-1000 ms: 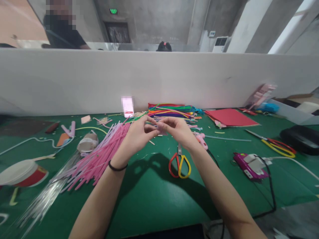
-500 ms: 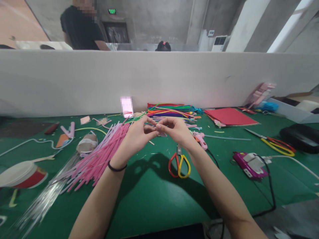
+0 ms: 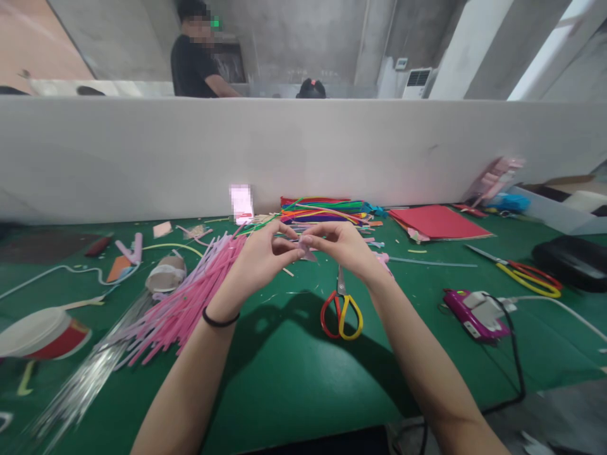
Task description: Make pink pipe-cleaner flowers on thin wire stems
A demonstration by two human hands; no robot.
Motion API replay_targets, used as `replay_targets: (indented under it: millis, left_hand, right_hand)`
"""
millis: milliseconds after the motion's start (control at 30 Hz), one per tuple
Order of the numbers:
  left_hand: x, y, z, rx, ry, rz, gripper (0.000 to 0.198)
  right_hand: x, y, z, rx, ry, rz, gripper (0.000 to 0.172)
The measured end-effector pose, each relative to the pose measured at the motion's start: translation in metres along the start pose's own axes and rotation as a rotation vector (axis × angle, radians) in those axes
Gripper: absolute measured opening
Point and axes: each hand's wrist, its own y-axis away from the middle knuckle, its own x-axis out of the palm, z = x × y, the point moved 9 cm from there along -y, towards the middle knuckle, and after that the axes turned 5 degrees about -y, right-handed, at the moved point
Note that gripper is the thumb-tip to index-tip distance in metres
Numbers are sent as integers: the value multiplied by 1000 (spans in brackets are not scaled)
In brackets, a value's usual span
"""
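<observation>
My left hand (image 3: 265, 256) and my right hand (image 3: 339, 246) meet fingertip to fingertip above the green table. Pinched between both is a small pale pink piece (image 3: 307, 249), thin and partly see-through; the fingers cover much of it, and its kind is unclear. Below the hands lie scissors (image 3: 341, 313) with one red and one yellow handle loop. To the left of my left wrist spreads a bundle of pink and lilac pipe cleaners (image 3: 199, 297). A pink glue gun (image 3: 384, 260) shows partly behind my right wrist.
Multicoloured pipe cleaners (image 3: 327, 210) lie against the white partition (image 3: 303, 158), beside a lit phone (image 3: 242, 203). Red sheets (image 3: 439, 222), a second pair of scissors (image 3: 521, 275) and a purple power strip (image 3: 477, 314) lie right. A paper tub (image 3: 45, 332) and thin wires (image 3: 90, 373) are left.
The pale pink piece now shows more between my fingertips. My right hand and forearm have shifted slightly right, covering more of the glue gun. A person behind the partition has moved right.
</observation>
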Motion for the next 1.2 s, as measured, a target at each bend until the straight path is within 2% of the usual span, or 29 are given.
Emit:
replay_targets:
  millis: [367,600,767,867,1067,1200]
  left_hand:
    - [3,-1,1,9,-5,12,22]
    - [2,-2,1,-2,-7,3,22]
    - [8,-2,1,-3,2,45,19]
    - [10,-2,2,1,0,51,17]
    - [14,-2,4,18,-15,99,12]
    - [16,-3,4,57,-108,115,6]
  right_hand:
    - [7,2,1,-25,14,-11,16]
    - [3,1,2,-59,90,-47,15]
    - [0,1,-1,-44,60,-48,21]
    - [-2,0,-1,-50,83,-62,18]
    - [-6,4,14,-105,314,-118,11]
    - [-6,7,23,-187,477,-94,10]
